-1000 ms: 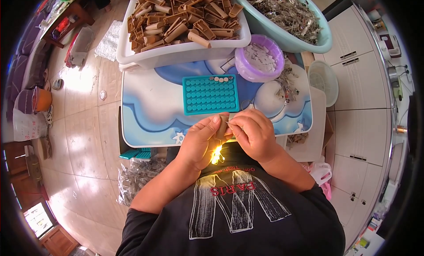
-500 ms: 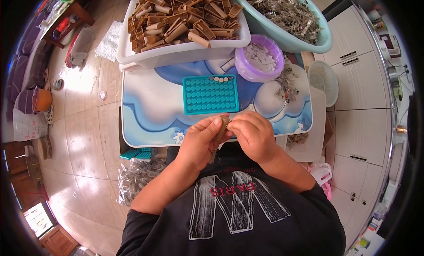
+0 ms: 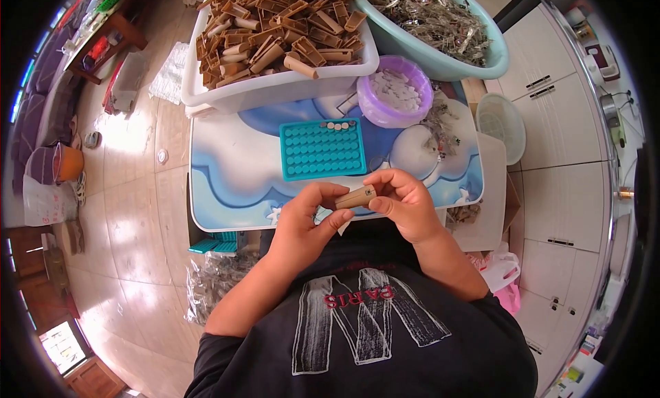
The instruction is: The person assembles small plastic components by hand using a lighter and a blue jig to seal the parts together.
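My left hand (image 3: 306,212) and my right hand (image 3: 407,204) hold a small brown, rounded plastic casing (image 3: 355,197) between them, near the table's front edge. The left fingers and thumb grip one end. The right thumb and fingers are at the other end, which has a small dark spot and faces right. Just beyond the hands a teal tray (image 3: 283,149) lies on the table, with rows of round wells. A few small white discs (image 3: 337,126) and darker ones sit along its far right row.
On the table (image 3: 234,133), a white tub (image 3: 289,86) is heaped with brown casings. Right of it stand a pale teal basin (image 3: 474,71) of clear plastic parts and a purple bowl (image 3: 393,116) of white pieces. Teal trays (image 3: 213,245) and a clear bag (image 3: 213,278) lie below left.
The brown casing has turned from upright to lying sideways, one end now facing right. The right hand's pinch has loosened and its fingers now span the casing's right end.
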Motion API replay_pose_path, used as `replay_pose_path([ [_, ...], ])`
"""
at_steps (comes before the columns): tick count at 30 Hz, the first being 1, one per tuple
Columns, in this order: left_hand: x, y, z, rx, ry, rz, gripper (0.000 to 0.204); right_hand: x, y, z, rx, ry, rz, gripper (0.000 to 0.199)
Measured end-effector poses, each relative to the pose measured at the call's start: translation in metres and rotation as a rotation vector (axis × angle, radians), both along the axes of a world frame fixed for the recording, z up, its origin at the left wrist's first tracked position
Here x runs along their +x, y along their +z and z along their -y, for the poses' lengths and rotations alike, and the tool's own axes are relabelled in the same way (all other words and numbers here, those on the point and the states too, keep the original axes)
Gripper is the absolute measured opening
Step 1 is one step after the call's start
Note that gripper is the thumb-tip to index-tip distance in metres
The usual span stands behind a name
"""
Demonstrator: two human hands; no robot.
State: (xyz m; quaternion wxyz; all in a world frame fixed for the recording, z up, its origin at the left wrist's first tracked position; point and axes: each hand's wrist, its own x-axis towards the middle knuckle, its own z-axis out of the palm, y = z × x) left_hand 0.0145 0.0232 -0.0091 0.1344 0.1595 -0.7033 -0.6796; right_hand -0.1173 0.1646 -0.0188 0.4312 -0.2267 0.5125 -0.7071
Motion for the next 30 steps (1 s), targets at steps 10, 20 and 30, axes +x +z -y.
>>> replay_pose_path([
  [10, 0.007, -0.002, -0.021, -0.132, 0.091, -0.087, 0.022, 0.019, -0.004, -0.012, -0.028, -0.091, -0.345, 0.023],
  [20, -0.007, 0.018, -0.003, -0.519, 0.095, -0.186, 0.031, -0.052, 0.008, -0.165, 0.122, -0.341, 0.094, 0.020],
  [30, -0.063, 0.048, 0.058, -0.840, 0.425, -0.210, 0.043, -0.098, -0.067, -0.280, 0.873, -0.840, -0.059, 0.023],
])
